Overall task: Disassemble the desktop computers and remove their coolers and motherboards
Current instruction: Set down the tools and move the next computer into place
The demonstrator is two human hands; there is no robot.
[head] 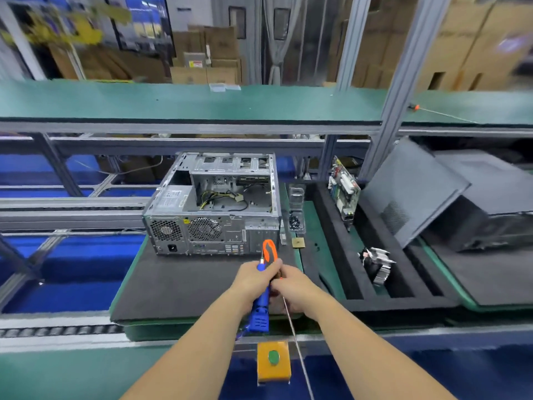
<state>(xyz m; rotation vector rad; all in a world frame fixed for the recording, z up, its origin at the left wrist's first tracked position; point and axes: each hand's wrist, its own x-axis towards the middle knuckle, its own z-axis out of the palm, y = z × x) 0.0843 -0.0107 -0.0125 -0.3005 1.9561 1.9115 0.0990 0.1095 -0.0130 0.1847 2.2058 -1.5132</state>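
Note:
A silver desktop case (213,203) lies open on a dark foam pad (184,284), its bay holding only loose cables. In front of it my left hand (251,280) grips a blue electric screwdriver (261,307) with an orange loop at its top. My right hand (291,287) closes on the same tool from the right, beside a thin wire running down. A motherboard (344,189) stands upright in a black foam tray (372,272), and a metal cooler (377,264) lies in a slot of that tray.
A dark side panel (412,192) leans on another black computer (496,203) at the right. A small clear bin of screws (296,220) sits beside the case. An orange box with a green button (273,362) is at the near edge. Roller rails run left.

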